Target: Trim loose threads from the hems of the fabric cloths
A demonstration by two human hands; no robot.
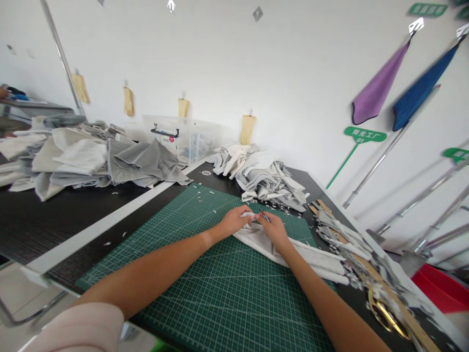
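Observation:
A pale grey fabric piece (318,254), long and folded, stretches across the green cutting mat (205,274) toward the right. My left hand (236,220) pinches one end of this fabric near the mat's far side. Close beside it, my right hand (274,229) is closed around a small, slim metal tool (264,216) whose tip points at the pinched fabric. The fingers of both hands nearly meet there. Most of the tool is hidden in my grip, so its exact kind is unclear.
Heaps of grey and white cloth (80,156) lie at left, with another pile (269,176) behind the mat. Gold-handled scissors (384,313), a wooden strip (395,298) and fabric scraps lie along the right edge. A clear plastic box (205,139) stands at the back by the wall.

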